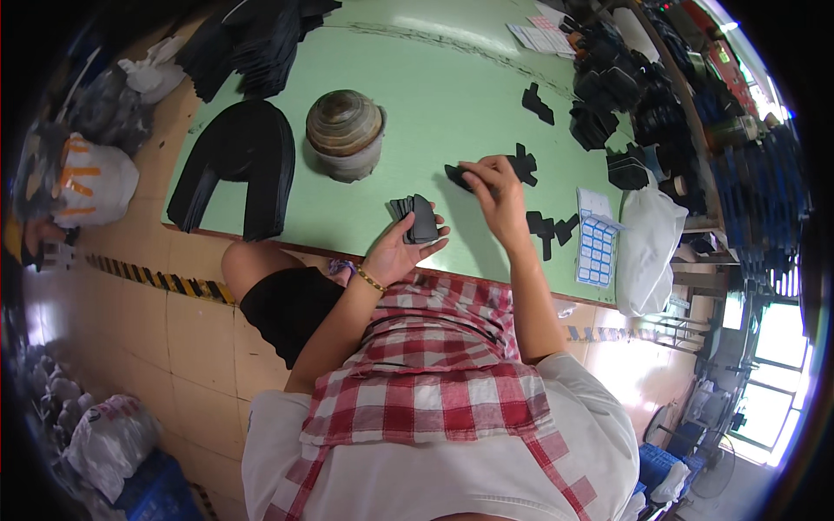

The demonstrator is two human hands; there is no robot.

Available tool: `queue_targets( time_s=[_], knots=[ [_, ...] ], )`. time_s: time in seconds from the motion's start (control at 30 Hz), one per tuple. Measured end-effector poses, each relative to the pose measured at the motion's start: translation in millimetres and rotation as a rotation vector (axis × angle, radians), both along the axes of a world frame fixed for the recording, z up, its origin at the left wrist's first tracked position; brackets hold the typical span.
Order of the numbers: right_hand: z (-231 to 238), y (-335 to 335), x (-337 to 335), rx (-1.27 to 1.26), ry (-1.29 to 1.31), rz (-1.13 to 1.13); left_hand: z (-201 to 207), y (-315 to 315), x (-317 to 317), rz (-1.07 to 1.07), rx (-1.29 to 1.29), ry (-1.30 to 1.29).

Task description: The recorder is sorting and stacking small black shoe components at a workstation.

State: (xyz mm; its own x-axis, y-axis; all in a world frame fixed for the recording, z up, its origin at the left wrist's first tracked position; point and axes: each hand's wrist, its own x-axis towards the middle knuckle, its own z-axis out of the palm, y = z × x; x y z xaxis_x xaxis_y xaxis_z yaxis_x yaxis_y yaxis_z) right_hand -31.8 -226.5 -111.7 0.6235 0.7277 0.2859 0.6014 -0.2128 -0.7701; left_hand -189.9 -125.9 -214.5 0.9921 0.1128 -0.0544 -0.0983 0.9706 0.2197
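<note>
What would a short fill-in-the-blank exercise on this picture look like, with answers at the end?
The left hand, holding a fanned stack, has a bracelet around its ____.
The right hand holds a small piece coloured ____.
The tabletop is coloured ____.
The round bundle stands to the ____ of the arch-shaped stack.

Missing words: wrist; black; green; right.

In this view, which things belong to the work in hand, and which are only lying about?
Seemingly in use:
small black pieces fanned in the left hand
single black piece held by the right hand

Apparently lying about:
arch-shaped black stack
blue-and-white sheet
white plastic bag
</note>
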Motion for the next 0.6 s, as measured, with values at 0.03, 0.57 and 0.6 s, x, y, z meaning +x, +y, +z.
queue_targets(
  time_s=[0.03,0.57,0.6],
  knots=[
    [-1,-2,-6,0.062,-0.135,0.093,-1,0,0,-0.005,0.028,0.009],
    [-48,-15,19,-0.178,-0.448,-0.027,8,-1,2,0.018,0.088,0.057],
    [-46,-10,19,-0.176,-0.447,-0.022,8,-1,2,0.017,0.082,0.053]
  ],
)
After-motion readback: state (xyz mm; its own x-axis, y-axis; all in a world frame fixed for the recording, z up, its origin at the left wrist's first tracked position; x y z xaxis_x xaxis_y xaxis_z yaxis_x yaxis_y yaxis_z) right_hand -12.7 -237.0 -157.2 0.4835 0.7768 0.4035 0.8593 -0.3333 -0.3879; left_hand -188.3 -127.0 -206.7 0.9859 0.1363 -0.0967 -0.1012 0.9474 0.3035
